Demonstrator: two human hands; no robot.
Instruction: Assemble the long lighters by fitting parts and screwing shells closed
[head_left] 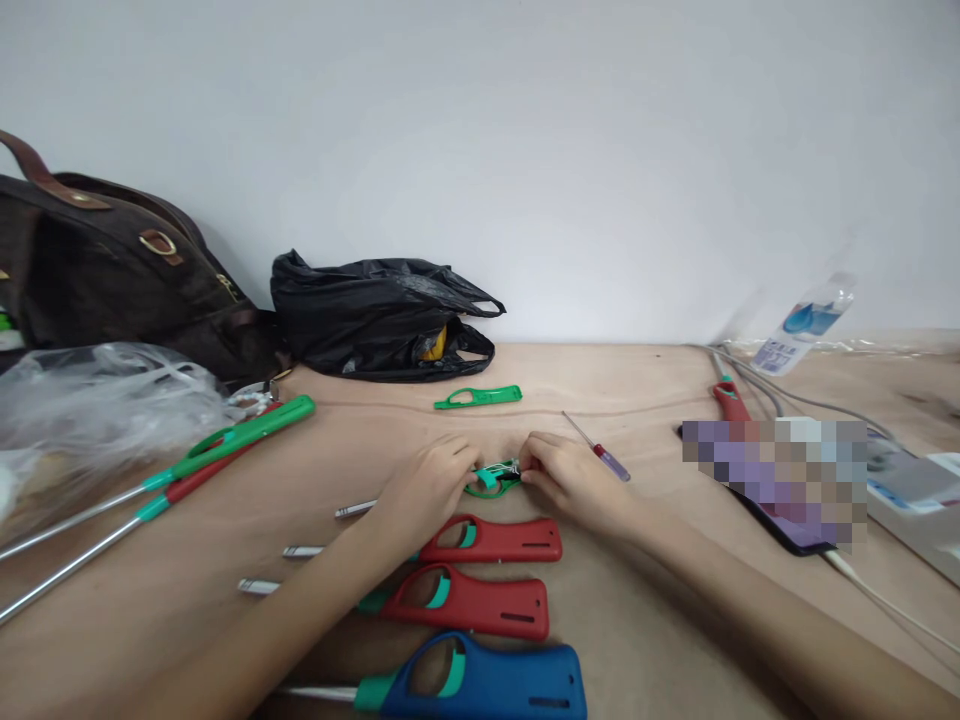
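Note:
An opened green utility lighter point(493, 490) lies between my hands, its teal trigger and a thin wire showing inside. My left hand point(433, 484) grips its left side with bent fingers. At its right end, the fingers of my right hand point(568, 476) are pinched around the inner parts; exactly which part they hold is hidden. Beyond my hands sits a separate green half of a lighter casing point(499, 397). To the right of my right hand is a small screwdriver point(613, 462) with a red and purple handle.
Nearer me lie red lighters point(517, 540) and a blue lighter point(525, 682), partly under my left forearm. A green lighter point(255, 428) rests at left beside plastic wrap point(112, 410). Behind are a black plastic bag point(352, 315) and dark bag point(97, 265); a phone point(810, 535) and bottle point(806, 325) are right.

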